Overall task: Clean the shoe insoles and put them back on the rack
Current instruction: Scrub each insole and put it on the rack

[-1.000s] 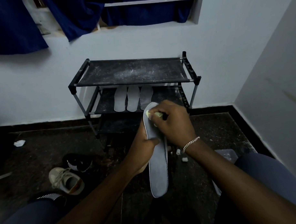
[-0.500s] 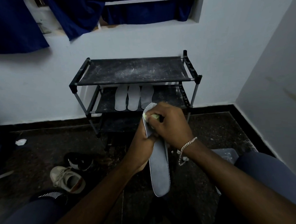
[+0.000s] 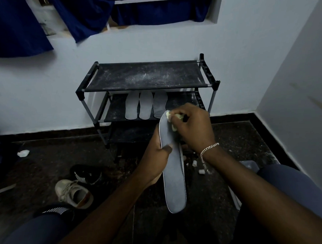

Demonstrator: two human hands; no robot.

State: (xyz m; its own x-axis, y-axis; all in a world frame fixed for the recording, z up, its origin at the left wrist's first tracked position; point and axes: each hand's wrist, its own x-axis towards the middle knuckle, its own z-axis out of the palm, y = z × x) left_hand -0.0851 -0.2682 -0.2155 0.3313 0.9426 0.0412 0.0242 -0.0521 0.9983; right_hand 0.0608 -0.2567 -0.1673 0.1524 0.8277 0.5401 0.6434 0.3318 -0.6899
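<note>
Grey foam, long and rounded at both ends — that is the shoe insole (image 3: 174, 176) you hold upright in front of the black metal-and-fabric shoe rack (image 3: 145, 75). Your left hand (image 3: 157, 158) grips it around the middle, with the thumb laid across its smooth face and the fingers wrapped behind. Your right hand (image 3: 193, 128) is bunched at the insole's top end, knuckles up. Its fingers are curled round a crumpled pale yellow-green cloth (image 3: 174, 127) that presses against the insole's surface there. A silver chain bracelet (image 3: 208, 149) hangs at that wrist.

Three flat pale-grey insoles (image 3: 146, 106) lie side by side on the rack's middle shelf, their near ends at its front edge — the top shelf's dark fabric is speckled with white dust. On the dark speckled stone floor (image 3: 48, 162), toward its left side, a beige laced sneaker (image 3: 73, 193) lies just beside a black shoe with white stripes (image 3: 87, 173).
</note>
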